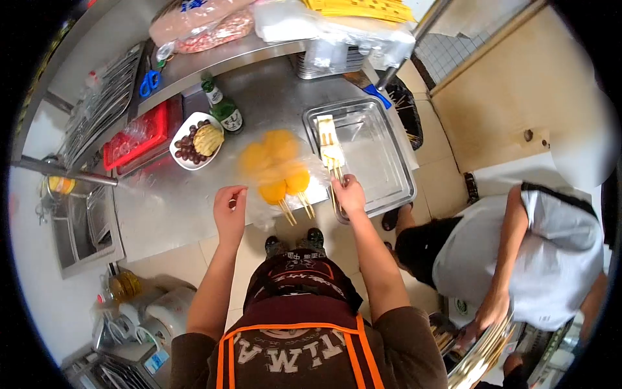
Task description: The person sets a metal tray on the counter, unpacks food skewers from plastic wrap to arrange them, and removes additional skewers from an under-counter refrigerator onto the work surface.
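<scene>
A: What is the right hand holding?
B: The sticks of the pale skewers, with its fingers closed around them. The skewers lie along the left side of the metal tray, on the counter.

A: And the left hand?
B: It is raised beside the clear plastic bag, fingers curled in toward the thumb. I can't tell whether they pinch anything.

A: What is with the bag?
B: Yellow round pieces, some under the plastic, and sticks poke out at the near end. The plastic reaches toward the tray.

A: Any other containers?
B: A white bowl with small dark round things and one larger, ridged yellowish piece. Two green bottles stand just beside it. Left of the bowl is a red basket with clear plastic in it.

A: What's on the shelf above?
B: Filled plastic bags and yellow packets.

A: Anyone nearby?
B: On the right, a person in a grey shirt reaches to a bundle of thin sticks.
</scene>
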### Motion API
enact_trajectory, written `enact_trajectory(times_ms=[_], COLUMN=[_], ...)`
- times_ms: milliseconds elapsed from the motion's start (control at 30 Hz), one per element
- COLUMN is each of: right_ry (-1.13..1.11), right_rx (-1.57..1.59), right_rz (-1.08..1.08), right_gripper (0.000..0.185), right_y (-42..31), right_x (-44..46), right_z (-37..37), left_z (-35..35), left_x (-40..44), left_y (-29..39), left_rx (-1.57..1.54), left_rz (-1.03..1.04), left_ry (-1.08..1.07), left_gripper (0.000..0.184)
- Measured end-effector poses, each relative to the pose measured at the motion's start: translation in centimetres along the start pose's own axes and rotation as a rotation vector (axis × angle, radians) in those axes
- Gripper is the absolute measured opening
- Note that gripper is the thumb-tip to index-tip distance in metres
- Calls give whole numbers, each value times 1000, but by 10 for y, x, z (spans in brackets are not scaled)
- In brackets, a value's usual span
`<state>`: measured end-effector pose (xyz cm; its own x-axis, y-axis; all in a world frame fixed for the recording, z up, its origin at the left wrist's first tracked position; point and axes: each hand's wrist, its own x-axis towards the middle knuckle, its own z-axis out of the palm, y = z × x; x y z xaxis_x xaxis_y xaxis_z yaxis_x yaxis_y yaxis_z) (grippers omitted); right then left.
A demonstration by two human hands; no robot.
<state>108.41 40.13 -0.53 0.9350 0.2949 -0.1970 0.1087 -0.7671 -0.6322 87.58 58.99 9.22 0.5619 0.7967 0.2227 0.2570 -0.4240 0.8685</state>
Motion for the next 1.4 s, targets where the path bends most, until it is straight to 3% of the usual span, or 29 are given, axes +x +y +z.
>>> enact_trajectory(times_ms=[200,300,433,467,500,567,600,667,767,900,967,1100,1200,1333,1400], right_ry=[-120,-103,-7,-136,-372,-686,-687,-1053,-1085,-1062,-908,-865,-825,-845,-843], right_rx=[-97,42,167,289,615,687,686,652,417,347,268,406,428,409,338], right_rz=[37,-148,-284,-240,7,15,15,83,98,21,-95,2,-76,17,-10], right_gripper=[37,24,19,17,16,19,19,21,19,17,16,11,11,12,14], right_y=[5,24,20,40,27,23,35,50,27,0,-3,-42,-51,-60,-49], right_x=[3,7,-17,-18,-32,-47,-47,-50,-64,-75,-77,-89,-92,-104,-108], right_z=[13,14,-41,-50,-80,-130,-141,-155,-140,-81,-48,-28,-2,3,-14], left_z=[-1,-4,-6,-6,-5,-4,-4,-1,-3,-6,-11,-17,-17,-25,-25], left_x=[0,1,4,4,5,6,7,11,16,18,13,4,-2,3,9], left_y=[0,-2,1,-1,-2,-5,-8,-12,-16,-14,-12,-14,-17,-25,-39], left_rx=[-23,-40,-35,-59,-57,-94,-94,-152,-191,-227,-173,-150,-156,-130,-198], left_rz=[-55,-48,-83,-78,-79,-129,-130,-170,-183,-156,-91,5,-11,-36,-152], left_ry=[19,23,9,4,12,-34,-34,-20,-36,-39,-129,-181,-182,-62,142], left_gripper=[7,7,7,8,8,9,9,9,11,9,8,8,8,9,10])
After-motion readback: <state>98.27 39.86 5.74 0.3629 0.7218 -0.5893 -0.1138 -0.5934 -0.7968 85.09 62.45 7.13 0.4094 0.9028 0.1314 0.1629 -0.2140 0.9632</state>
